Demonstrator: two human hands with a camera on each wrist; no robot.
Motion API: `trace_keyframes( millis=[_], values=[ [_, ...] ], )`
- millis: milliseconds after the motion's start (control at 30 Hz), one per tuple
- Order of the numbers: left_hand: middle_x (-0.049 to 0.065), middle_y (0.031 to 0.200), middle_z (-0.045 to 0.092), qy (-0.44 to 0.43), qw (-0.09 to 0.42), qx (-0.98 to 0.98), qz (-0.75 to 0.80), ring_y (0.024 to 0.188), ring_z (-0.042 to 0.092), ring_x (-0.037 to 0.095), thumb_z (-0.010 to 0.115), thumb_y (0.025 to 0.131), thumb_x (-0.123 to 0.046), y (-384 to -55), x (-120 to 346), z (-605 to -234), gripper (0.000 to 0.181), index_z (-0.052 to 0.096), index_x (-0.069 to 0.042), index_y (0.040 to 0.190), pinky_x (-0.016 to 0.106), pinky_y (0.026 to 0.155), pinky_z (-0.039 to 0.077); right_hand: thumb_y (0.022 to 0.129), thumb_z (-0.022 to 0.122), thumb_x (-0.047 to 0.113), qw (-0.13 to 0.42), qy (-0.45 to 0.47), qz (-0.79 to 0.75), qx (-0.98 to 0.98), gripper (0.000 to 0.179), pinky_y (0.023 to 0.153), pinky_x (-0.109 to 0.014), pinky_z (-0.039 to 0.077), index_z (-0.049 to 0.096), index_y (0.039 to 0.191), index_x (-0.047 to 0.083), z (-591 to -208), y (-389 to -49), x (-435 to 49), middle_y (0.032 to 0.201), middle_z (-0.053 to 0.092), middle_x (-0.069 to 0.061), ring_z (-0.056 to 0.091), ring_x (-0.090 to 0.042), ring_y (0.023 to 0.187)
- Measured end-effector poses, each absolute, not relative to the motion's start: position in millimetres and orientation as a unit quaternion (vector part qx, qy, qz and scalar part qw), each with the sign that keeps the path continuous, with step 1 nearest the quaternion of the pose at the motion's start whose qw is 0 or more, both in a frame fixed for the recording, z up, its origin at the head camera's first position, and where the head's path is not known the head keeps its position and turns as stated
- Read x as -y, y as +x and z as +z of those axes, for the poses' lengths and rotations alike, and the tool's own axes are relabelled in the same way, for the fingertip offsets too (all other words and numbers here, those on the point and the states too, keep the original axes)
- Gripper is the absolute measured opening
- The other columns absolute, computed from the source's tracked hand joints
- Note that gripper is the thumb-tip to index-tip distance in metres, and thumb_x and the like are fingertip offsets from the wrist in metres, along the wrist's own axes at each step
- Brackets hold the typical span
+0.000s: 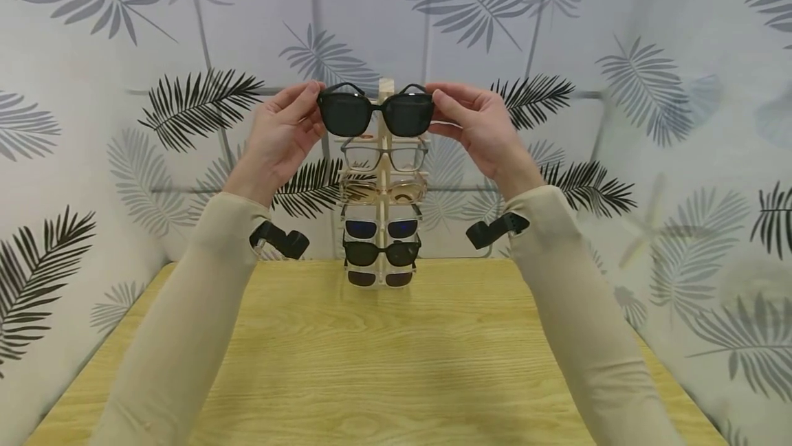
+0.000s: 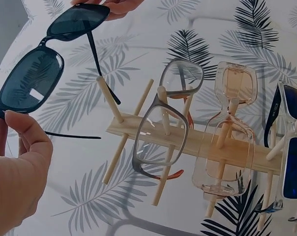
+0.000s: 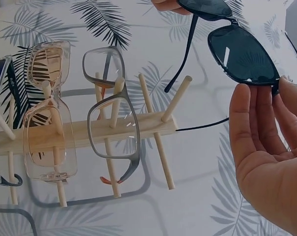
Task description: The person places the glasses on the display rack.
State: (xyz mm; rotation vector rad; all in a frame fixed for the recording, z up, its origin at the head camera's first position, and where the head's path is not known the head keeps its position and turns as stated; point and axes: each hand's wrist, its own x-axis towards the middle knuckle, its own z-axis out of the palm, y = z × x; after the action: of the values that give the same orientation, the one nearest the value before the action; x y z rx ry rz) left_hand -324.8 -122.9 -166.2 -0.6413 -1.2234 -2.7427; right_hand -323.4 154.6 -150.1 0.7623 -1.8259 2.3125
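Note:
Both hands hold up a pair of black sunglasses (image 1: 346, 115) by its two outer ends, in front of the top of a wooden display rack (image 1: 383, 192). My left hand (image 1: 281, 137) pinches the left hinge corner between thumb and fingers. At the opposite corner my right hand (image 1: 476, 126) does the same. The temples point away toward the rack, unfolded. In the left wrist view the sunglasses stand apart from the topmost pegs (image 2: 109, 98), which carry nothing. Grey-framed glasses (image 2: 161, 135) hang on the pegs just below.
Lower on the rack sit clear glasses with peach lenses (image 3: 50, 140), blue-lensed sunglasses (image 1: 361, 229), black sunglasses (image 1: 359, 253) and clear-framed dark ones (image 1: 361, 279). The rack stands at the back of a wooden table (image 1: 383, 350), before a leaf-patterned backdrop (image 1: 680, 240).

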Motion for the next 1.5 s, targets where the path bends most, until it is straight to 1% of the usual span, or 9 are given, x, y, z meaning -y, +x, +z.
trace_keyframes(
  millis=[300,600,800,1000,1133,1200,1233,1367,1500],
  values=[
    [0.003,0.086,0.065,-0.175,0.060,0.444,-0.877,0.065,0.057,0.014,0.069,0.090,-0.015,-334,116,-167,0.012,0.074,-0.007,0.098,0.022,0.052,0.044,0.093,0.066,0.012,0.059,0.219,0.749,0.622,0.041,0.080,-0.028,0.060,0.060,0.131,-0.003,-152,-335,-154,0.107,0.071,-0.008,0.070,-0.018,0.091],
    [0.001,0.090,0.066,-0.153,0.070,0.467,-0.868,0.069,0.058,0.014,0.067,0.092,-0.018,-346,112,-167,0.022,0.071,-0.007,0.110,0.023,0.050,0.038,0.094,0.065,0.015,0.066,0.191,0.740,0.641,0.035,0.081,-0.028,0.060,0.064,0.128,0.004,-149,-345,-149,0.107,0.070,-0.007,0.069,-0.019,0.093],
    [0.000,0.092,0.068,-0.144,0.069,0.486,-0.859,0.069,0.057,0.014,0.065,0.094,-0.019,-354,104,-168,0.026,0.070,-0.008,0.116,0.023,0.049,0.035,0.095,0.063,0.014,0.083,0.172,0.741,0.644,0.032,0.078,-0.026,0.060,0.066,0.126,0.006,-153,-355,-152,0.107,0.069,-0.006,0.070,-0.017,0.090],
    [0.000,0.095,0.067,-0.132,0.070,0.497,-0.855,0.072,0.055,0.014,0.064,0.094,-0.020,-361,102,-170,0.021,0.072,-0.011,0.112,0.023,0.050,0.036,0.096,0.062,0.015,0.089,0.164,0.748,0.637,0.032,0.076,-0.025,0.060,0.066,0.127,0.005,-159,-365,-152,0.111,0.068,-0.006,0.069,-0.018,0.091],
    [-0.001,0.095,0.067,-0.128,0.071,0.504,-0.851,0.073,0.055,0.015,0.063,0.095,-0.021,-365,101,-173,0.030,0.068,-0.008,0.121,0.023,0.051,0.036,0.095,0.063,0.015,0.085,0.147,0.761,0.627,0.031,0.077,-0.026,0.060,0.067,0.125,0.007,-163,-370,-149,0.113,0.068,-0.006,0.069,-0.016,0.090],
    [-0.001,0.096,0.067,-0.126,0.075,0.509,-0.848,0.073,0.055,0.015,0.063,0.095,-0.021,-366,101,-175,0.032,0.066,-0.008,0.124,0.023,0.051,0.036,0.095,0.064,0.015,0.083,0.140,0.764,0.624,0.031,0.078,-0.026,0.060,0.067,0.125,0.007,-165,-371,-149,0.113,0.068,-0.006,0.070,-0.015,0.089],
    [-0.001,0.096,0.067,-0.125,0.076,0.512,-0.847,0.073,0.055,0.015,0.063,0.095,-0.021,-367,100,-176,0.032,0.067,-0.008,0.123,0.023,0.051,0.036,0.095,0.064,0.015,0.084,0.139,0.763,0.625,0.032,0.078,-0.026,0.060,0.067,0.125,0.007,-165,-372,-149,0.114,0.068,-0.006,0.070,-0.015,0.090],
    [0.000,0.097,0.067,-0.116,0.078,0.519,-0.843,0.075,0.056,0.016,0.064,0.095,-0.022,-369,98,-176,0.022,0.072,-0.013,0.113,0.023,0.050,0.036,0.095,0.063,0.017,0.090,0.139,0.754,0.635,0.032,0.078,-0.026,0.059,0.067,0.126,0.008,-165,-373,-149,0.114,0.068,-0.006,0.069,-0.015,0.090],
    [-0.001,0.098,0.066,-0.107,0.081,0.535,-0.834,0.076,0.056,0.016,0.063,0.095,-0.024,-370,96,-177,0.022,0.071,-0.015,0.114,0.023,0.051,0.036,0.096,0.063,0.019,0.089,0.133,0.746,0.646,0.032,0.079,-0.026,0.059,0.067,0.126,0.010,-163,-374,-150,0.116,0.068,-0.006,0.069,-0.016,0.093]
  ],
)
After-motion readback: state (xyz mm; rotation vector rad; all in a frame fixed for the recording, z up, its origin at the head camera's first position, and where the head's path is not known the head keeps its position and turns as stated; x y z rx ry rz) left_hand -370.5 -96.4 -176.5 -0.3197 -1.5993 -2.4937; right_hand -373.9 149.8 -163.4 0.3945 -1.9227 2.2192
